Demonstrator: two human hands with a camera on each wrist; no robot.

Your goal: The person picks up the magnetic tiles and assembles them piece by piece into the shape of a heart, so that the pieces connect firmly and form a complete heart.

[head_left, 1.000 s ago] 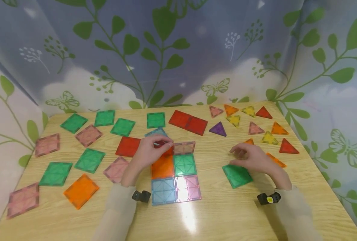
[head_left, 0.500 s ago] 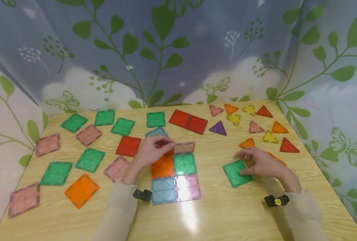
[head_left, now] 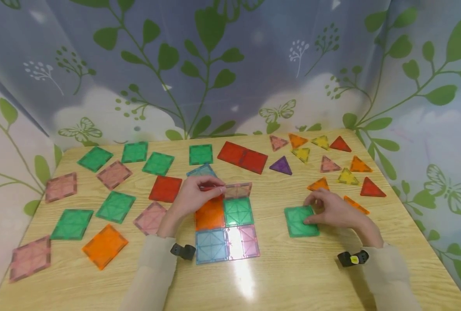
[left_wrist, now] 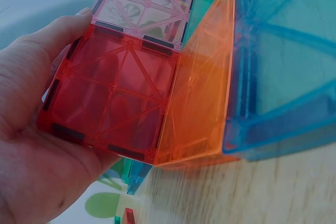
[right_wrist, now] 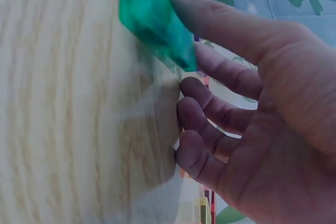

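One table bears everything before you, and its bare near side presumably gives your forearms room. At its middle, four flat tiles join edge to edge, two by two: orange and mint farther off, blue and pink nearer you, likely a footing for what stands behind.

Your left hand grips the red tile, thumb and fingers closed on it, upright along orange's far edge. Its neighbour, the rose tile, stands behind mint, edge against red, so your hold probably steadies both.

Your right hand pinches the green square near its right edge, thumb and index only, other fingers loosely bent, perhaps to leave its far sides free. That square is apart from the four, to their right; blur hides whether it is wholly off the wood.

Loose squares spread left and behind, smaller triangles right, seemingly sorted by shape
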